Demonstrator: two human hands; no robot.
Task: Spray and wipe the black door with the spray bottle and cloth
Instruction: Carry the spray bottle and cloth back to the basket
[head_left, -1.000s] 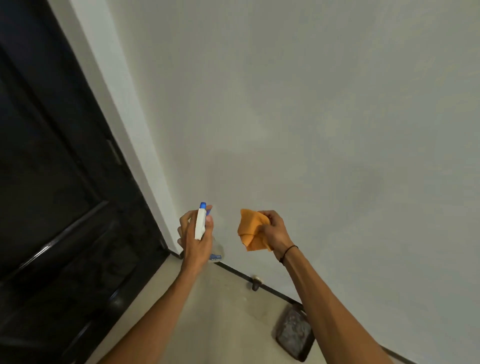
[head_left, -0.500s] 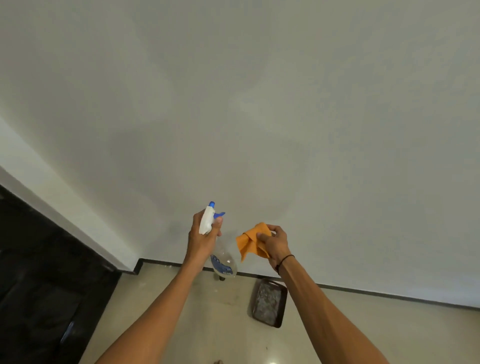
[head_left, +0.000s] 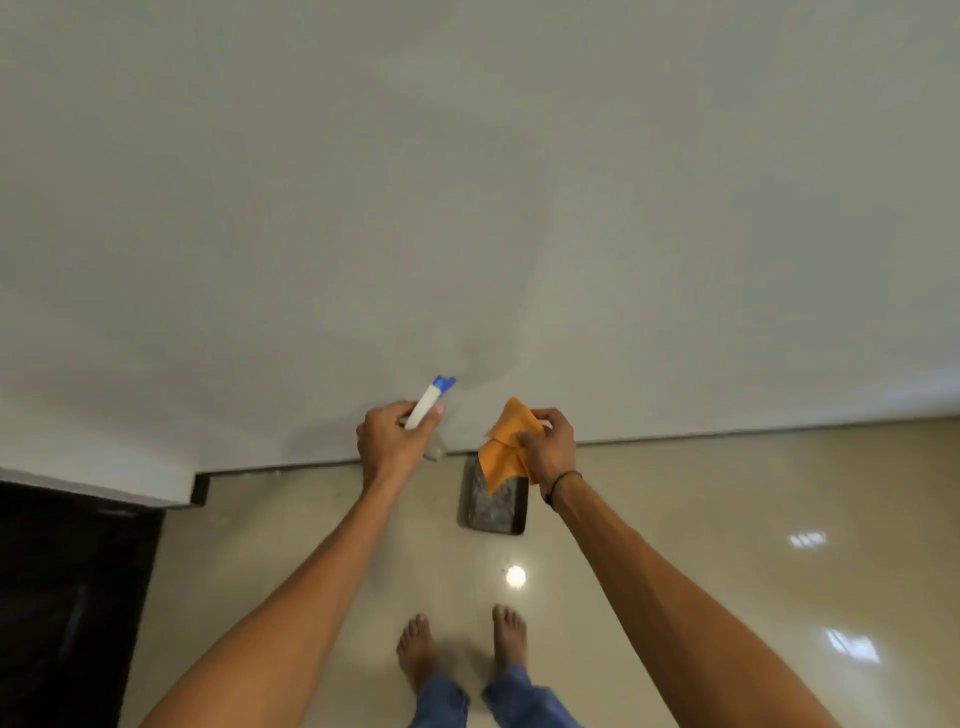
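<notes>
My left hand (head_left: 389, 441) grips the spray bottle (head_left: 428, 402), a clear bottle with a white head and blue nozzle that points up and away toward the wall. My right hand (head_left: 550, 449) pinches a crumpled orange cloth (head_left: 504, 452) that hangs down from the fingers. Both hands are held out side by side in front of a plain white wall. The black door (head_left: 67, 597) shows only at the lower left corner, well to the left of both hands.
A dark rectangular tray (head_left: 493, 514) lies on the glossy beige floor (head_left: 727, 545) against the wall, just below the cloth. My bare feet (head_left: 462, 644) stand behind it. A white door frame edge (head_left: 93, 483) borders the door.
The view has swung right and down, away from the door to the wall and floor. Both hands still hold the bottle and cloth; the tray and my feet have come into view.
</notes>
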